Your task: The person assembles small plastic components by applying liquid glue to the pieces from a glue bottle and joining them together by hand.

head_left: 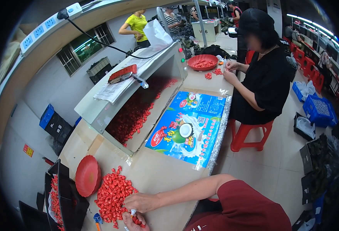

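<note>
My right hand reaches in from the right, fingers curled round a small tube with a white tip. That tip points down toward my left hand, which is closed round a few small, shiny red pieces at the lower edge. Both hands are close together at the near side of a heap of similar red pieces on the table. The exact kind of these pieces is too small to tell. Most of the tube is hidden by my fingers.
A red bowl stands left of the heap, beside a black crate. Ahead is a white light box with red pieces inside. A blue printed sheet covers the table. A co-worker sits at the far right near another red bowl.
</note>
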A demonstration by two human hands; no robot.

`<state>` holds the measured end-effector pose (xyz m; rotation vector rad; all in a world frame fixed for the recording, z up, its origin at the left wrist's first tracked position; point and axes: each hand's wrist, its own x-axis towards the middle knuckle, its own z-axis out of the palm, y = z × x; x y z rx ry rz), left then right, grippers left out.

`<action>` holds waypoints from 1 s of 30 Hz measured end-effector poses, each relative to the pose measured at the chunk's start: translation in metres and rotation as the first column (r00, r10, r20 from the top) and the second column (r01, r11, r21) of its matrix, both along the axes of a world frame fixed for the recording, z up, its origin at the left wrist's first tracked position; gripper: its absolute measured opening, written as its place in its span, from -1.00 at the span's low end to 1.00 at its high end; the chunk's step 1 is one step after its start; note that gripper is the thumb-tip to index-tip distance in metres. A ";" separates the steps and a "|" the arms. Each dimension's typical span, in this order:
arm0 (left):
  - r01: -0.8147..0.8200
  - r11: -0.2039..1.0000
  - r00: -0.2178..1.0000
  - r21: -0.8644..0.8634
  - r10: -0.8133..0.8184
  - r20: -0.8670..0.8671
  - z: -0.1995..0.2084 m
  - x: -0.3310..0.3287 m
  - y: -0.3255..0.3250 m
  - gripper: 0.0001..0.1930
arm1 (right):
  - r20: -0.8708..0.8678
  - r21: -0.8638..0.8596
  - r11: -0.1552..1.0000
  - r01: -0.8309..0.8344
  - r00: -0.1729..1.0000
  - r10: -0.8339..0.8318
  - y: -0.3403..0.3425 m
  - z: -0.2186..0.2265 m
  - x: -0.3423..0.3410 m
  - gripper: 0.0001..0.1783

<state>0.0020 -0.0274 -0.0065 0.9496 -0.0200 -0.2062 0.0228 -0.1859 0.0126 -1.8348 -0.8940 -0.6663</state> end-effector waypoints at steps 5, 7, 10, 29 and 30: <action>0.001 1.000 1.000 -0.013 -0.001 -0.012 0.005 0.001 -0.003 -0.91 | 0.044 0.001 1.000 0.019 0.999 -0.019 0.001 -0.001 0.002 -0.89; -0.019 1.000 1.000 -0.018 0.019 -0.023 0.006 0.001 -0.004 -0.91 | 0.054 -0.002 1.000 0.011 0.998 -0.011 0.001 -0.001 0.003 -0.89; 0.001 0.997 1.000 -0.078 -0.002 -0.018 0.006 -0.003 -0.001 -0.89 | 0.051 0.007 1.000 0.018 0.999 -0.018 0.003 -0.001 0.000 -0.90; 0.013 0.999 0.986 -0.035 -0.018 -0.167 0.009 0.007 0.005 -0.83 | -0.019 -0.052 0.999 0.003 1.000 -0.004 0.002 0.005 0.014 -0.75; 0.022 0.999 0.988 -0.045 -0.028 -0.152 0.010 0.007 0.006 -0.82 | -0.029 -0.052 0.998 -0.017 0.999 0.015 0.003 0.006 0.013 -0.75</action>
